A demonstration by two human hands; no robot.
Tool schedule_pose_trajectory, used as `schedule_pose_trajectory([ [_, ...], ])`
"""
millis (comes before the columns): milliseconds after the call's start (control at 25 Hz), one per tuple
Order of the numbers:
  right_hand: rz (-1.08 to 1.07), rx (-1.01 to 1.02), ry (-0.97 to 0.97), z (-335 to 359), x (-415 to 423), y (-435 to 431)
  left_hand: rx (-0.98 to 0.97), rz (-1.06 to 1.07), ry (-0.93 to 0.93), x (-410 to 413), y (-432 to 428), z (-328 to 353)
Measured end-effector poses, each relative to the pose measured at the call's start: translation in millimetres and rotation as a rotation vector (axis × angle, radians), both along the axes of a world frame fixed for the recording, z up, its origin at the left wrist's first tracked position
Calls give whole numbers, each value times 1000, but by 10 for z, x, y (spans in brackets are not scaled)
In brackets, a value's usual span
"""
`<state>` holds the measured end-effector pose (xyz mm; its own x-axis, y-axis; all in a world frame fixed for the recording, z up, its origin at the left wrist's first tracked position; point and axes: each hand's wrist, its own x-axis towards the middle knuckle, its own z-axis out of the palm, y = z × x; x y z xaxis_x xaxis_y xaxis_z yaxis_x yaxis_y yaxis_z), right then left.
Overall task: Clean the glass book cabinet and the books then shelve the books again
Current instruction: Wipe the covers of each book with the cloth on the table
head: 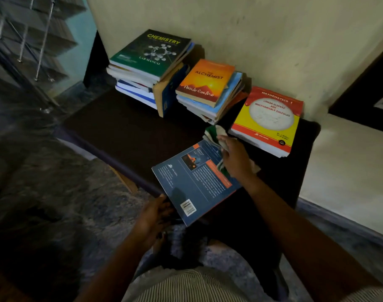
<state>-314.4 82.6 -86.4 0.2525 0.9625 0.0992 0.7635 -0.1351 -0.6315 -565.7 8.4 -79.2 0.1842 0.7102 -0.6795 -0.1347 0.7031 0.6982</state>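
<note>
Three stacks of books stand on the dark desk (121, 131) by the wall, topped by "CHEMISTRY LAB MANUAL" (151, 53), "THE ALCHEMIST" (205, 81) by Paulo Coelho, and "MATHEMATICS I" (269, 118), Linear Algebra and Multivariable Calculus. Nearer, a blue book (197, 184) lies back cover up over the desk's edge, its barcode showing. The left hand (155, 214) grasps its near corner, and the right hand (235, 160) clutches a cloth (214, 136) pressed onto the cover.

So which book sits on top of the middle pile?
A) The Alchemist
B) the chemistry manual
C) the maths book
A: the orange Alchemist book lies topmost there; the chemistry manual and the maths book lie to either side.
</note>
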Motion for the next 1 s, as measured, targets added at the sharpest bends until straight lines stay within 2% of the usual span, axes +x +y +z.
schedule_pose_trajectory([
  [80, 8, -128, -164, -190, -3, 139, -93, 48, -47, -23, 57, 36],
  [200, -67, -55, -314, -227, -241, 90, -186, 80, -76, -86, 117, 36],
  [440, 338, 81, -281, -231, -1298, -429, -214, 106, -105, -88, 129, 25],
  [560, 460, 108, -212, -180, -1320, -526, -219, 134, -123, -95, 118, -1],
  [640, 329, 60, -73, -79, -997, -488, -220, 140, -115, -84, 108, -49],
  [720, 28, 19, 27, -71, -512, -469, -221, 163, -101, -75, 107, -94],
  [760, -107, -26, 11, -107, -317, -522, -222, 170, -96, -74, 107, -99],
  [800, -191, -44, -92, -148, -207, -585, -221, 174, -94, -68, 112, -103],
  [880, -173, 15, -303, -282, -266, -719, -224, 194, -99, -38, 119, -113],
  [1000, -11, 55, -299, -351, -745, -985, -209, 196, -105, 9, 106, -145],
])
